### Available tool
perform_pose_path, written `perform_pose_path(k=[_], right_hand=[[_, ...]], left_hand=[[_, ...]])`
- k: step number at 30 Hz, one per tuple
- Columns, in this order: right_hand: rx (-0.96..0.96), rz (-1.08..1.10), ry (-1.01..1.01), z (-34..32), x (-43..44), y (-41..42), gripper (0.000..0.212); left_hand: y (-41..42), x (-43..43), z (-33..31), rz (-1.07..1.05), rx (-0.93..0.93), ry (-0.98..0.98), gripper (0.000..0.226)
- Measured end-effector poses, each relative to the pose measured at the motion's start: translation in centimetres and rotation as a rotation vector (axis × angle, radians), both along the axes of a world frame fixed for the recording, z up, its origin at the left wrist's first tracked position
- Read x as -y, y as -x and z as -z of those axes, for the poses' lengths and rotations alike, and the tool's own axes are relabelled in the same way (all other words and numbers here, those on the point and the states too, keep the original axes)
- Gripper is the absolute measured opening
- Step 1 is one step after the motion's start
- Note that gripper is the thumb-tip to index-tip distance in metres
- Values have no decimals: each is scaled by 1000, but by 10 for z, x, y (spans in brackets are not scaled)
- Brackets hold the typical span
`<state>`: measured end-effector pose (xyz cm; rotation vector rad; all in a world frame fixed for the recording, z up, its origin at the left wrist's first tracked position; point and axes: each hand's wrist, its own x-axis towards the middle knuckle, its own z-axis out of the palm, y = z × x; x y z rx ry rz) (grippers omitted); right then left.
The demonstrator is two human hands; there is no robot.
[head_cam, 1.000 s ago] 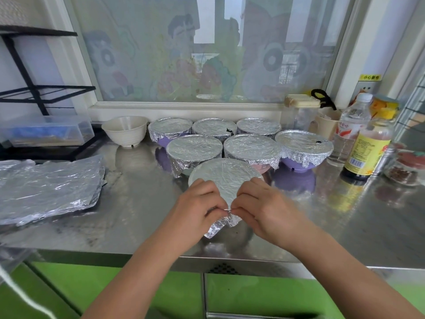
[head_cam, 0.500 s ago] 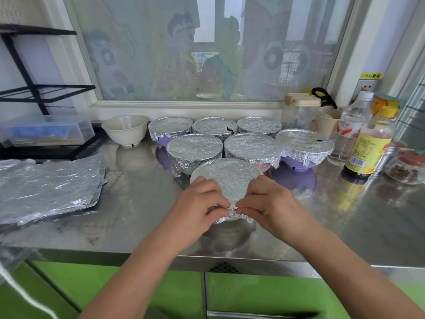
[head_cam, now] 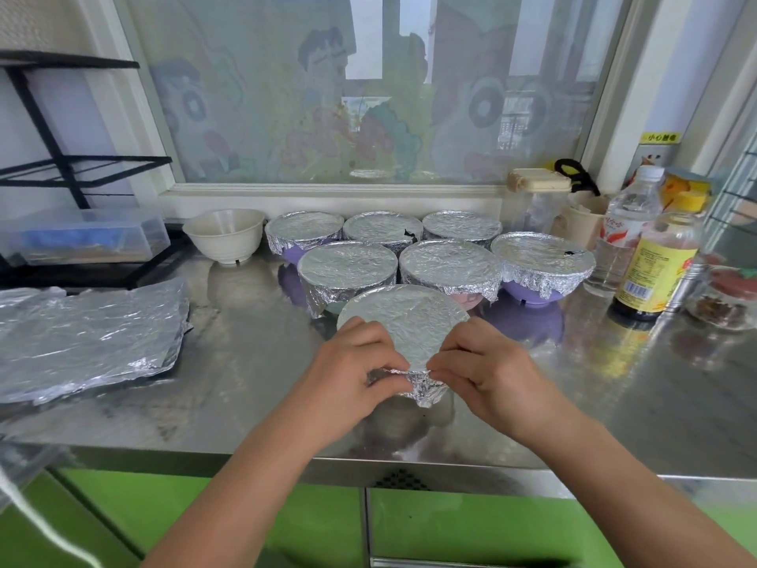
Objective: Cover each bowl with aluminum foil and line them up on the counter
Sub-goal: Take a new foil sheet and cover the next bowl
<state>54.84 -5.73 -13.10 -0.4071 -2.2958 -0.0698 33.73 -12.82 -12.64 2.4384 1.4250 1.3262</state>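
Stainless counter (head_cam: 614,403) below a window (head_cam: 368,96) filmed with faded cartoon figures. Near the front edge, just ahead of the other covered ones, the front bowl (head_cam: 403,321): upright, mouth upward, flat foil cap facing up; round, so no long axis to name. Bowl body hidden entirely under foil and hands, colour impossible to tell. Left hand (head_cam: 352,375) and right hand (head_cam: 487,375) side by side at the near rim, fingers curled, thumb and fingertips of each pinching the crumpled foil hem (head_cam: 422,387) hanging below that rim. Fingertips partly lost in the folds.

Behind, six covered bowls (head_cam: 448,262) in two rows of three, packed close; purple walls peeking out under a few caps, the rest hidden. Small dark marks on two caps, too small to make out. Left of the back row, a white bowl (head_cam: 224,235), uncovered. Far left, flat foil sheets (head_cam: 90,334), long axis left to right, left end cut off by the frame. At right, clear bottle (head_cam: 626,227) and yellow-labelled bottle (head_cam: 655,264), print unreadable.
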Motion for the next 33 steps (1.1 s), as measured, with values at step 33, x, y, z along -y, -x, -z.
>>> perform_pose_path(k=[33], right_hand=[[6,10,-11,-2,6,9,16]], left_hand=[[3,-2,-1,-45,-133,-115,20]])
